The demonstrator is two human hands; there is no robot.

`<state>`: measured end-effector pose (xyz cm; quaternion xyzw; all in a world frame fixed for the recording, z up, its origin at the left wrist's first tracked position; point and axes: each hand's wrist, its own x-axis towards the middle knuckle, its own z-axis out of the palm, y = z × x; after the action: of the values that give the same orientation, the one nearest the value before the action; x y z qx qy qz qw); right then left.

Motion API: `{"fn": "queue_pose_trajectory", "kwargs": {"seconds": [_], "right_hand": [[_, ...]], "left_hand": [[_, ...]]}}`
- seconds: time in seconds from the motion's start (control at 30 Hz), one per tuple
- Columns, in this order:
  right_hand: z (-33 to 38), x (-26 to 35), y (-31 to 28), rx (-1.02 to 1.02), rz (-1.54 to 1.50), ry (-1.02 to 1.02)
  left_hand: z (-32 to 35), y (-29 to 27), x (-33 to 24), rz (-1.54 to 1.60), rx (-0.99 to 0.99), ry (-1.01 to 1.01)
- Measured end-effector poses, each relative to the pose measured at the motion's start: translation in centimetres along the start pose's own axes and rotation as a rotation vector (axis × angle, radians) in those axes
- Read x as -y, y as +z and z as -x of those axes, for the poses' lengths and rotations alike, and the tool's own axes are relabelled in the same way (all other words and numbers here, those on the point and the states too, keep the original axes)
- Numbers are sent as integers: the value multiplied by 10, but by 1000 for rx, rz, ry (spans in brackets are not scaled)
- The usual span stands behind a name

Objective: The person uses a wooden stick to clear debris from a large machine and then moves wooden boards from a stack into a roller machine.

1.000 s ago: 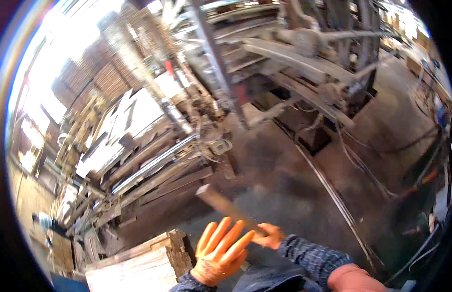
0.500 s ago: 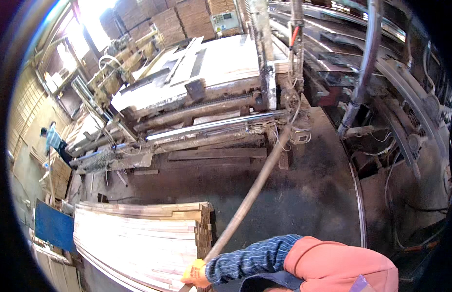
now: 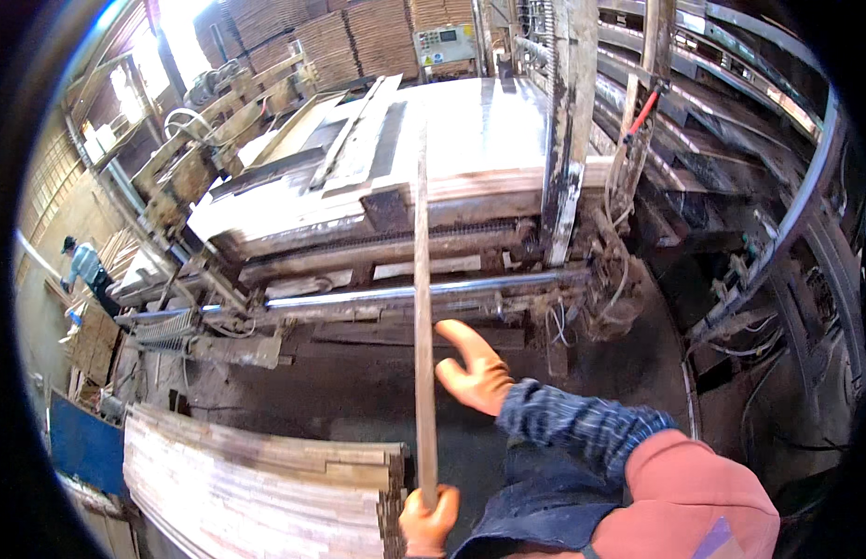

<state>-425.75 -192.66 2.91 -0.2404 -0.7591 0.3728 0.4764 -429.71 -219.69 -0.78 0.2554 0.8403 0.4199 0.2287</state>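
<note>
A long wooden strip is gripped at its near end by the gloved left hand, beside the veneer stack. The right hand is raised, fingers spread, holding nothing, just right of it.

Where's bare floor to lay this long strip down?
The dark floor between the veneer stack and the machine's steel roller is bare. Left of the stack, by the blue panel, and right, among cables, it is crowded.
</note>
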Motion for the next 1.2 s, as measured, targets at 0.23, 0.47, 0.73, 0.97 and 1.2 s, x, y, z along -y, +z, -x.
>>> {"fn": "queue_pose_trajectory", "kwargs": {"seconds": [0.23, 0.47, 0.73, 0.97, 1.2], "right_hand": [[-50, -23, -43, 271, -874, 1035], [-123, -70, -93, -155, -759, 1116], [-231, -73, -57, -333, -227, 1113], [-422, -136, -79, -398, -253, 924], [-582, -239, -129, -473, -317, 913]], "left_hand": [[-166, 96, -159, 3, 381, 358], [-344, 66, -231, 79, 714, 820], [-574, 77, -301, -117, 26, 1266], [-672, 122, -330, -188, 124, 1102], [-696, 138, -353, -201, 72, 996]]}}
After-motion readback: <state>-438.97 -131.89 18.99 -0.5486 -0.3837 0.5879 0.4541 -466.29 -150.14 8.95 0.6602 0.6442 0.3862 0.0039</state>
